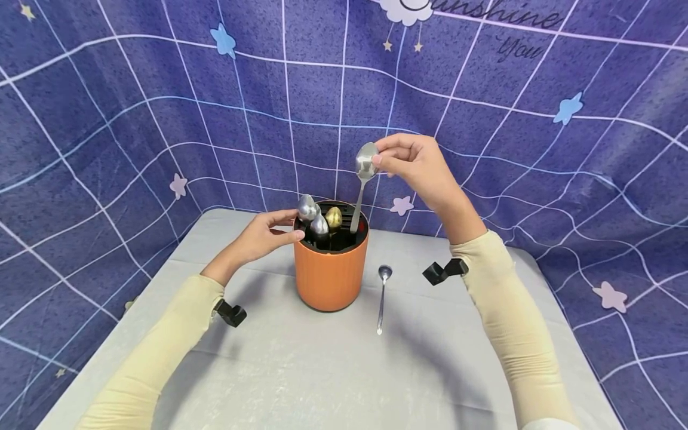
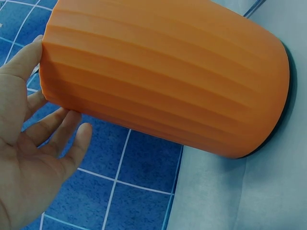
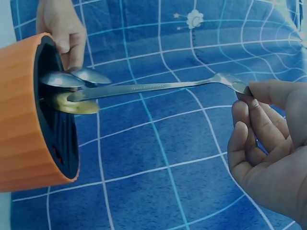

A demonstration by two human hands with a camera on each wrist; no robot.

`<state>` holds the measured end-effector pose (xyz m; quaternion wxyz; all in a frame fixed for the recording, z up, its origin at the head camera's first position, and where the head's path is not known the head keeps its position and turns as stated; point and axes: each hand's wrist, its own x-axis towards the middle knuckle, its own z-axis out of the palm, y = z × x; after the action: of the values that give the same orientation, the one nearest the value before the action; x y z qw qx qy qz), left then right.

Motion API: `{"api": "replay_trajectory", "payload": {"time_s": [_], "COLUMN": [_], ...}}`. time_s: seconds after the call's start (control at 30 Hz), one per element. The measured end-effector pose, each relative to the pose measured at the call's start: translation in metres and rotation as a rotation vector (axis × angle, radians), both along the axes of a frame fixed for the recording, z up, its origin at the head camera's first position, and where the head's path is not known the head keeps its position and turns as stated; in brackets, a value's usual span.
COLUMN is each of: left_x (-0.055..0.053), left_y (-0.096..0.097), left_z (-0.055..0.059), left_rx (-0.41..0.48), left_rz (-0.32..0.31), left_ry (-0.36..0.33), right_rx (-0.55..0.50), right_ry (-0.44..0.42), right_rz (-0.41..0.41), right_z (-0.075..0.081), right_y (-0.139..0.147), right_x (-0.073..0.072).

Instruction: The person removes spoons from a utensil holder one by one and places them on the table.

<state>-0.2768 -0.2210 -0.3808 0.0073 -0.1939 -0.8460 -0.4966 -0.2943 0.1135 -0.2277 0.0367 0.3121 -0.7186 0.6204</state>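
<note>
My right hand (image 1: pixel 411 161) pinches a silver spoon (image 1: pixel 365 170) by its bowl, between thumb and fingers. The spoon's handle (image 3: pixel 153 88) points down, its end overlapping the mouth of an orange ribbed utensil holder (image 1: pixel 329 278) in the head view. Two silver spoons (image 1: pixel 319 224) and a gold-coloured one (image 1: pixel 334 217) stand bowl-up in the black slotted interior. On the left, my left hand (image 1: pixel 263 237) holds the holder's rim, thumb at the near side and fingers toward the back. In the left wrist view its other fingers (image 2: pixel 82 139) hang loosely beside the orange wall.
A long-handled small silver spoon (image 1: pixel 382 298) lies on the grey-white tablecloth (image 1: pixel 279 370), right of the holder. Behind the table hangs a purple-blue cloth (image 1: pixel 258 137) with a white grid and stars. Black camera mounts (image 1: pixel 445 272) stick out from both sleeves.
</note>
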Motion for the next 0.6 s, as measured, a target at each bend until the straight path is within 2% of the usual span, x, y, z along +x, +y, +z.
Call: {"api": "replay_trajectory", "payload": {"time_s": [0.27,0.6], "left_x": [-0.002,-0.004], "left_y": [0.000,0.000], "left_z": [-0.001,-0.003], "left_rx": [0.004,0.008], "left_rz": [0.000,0.007], "left_ry": [0.002,0.001], "right_rx": [-0.041,-0.046], "right_ry": [-0.055,-0.110], "right_rz": [-0.041,-0.075], "right_z": [-0.001,-0.024], "right_y": [0.015,0.040], "right_x": [0.006,0.008]}}
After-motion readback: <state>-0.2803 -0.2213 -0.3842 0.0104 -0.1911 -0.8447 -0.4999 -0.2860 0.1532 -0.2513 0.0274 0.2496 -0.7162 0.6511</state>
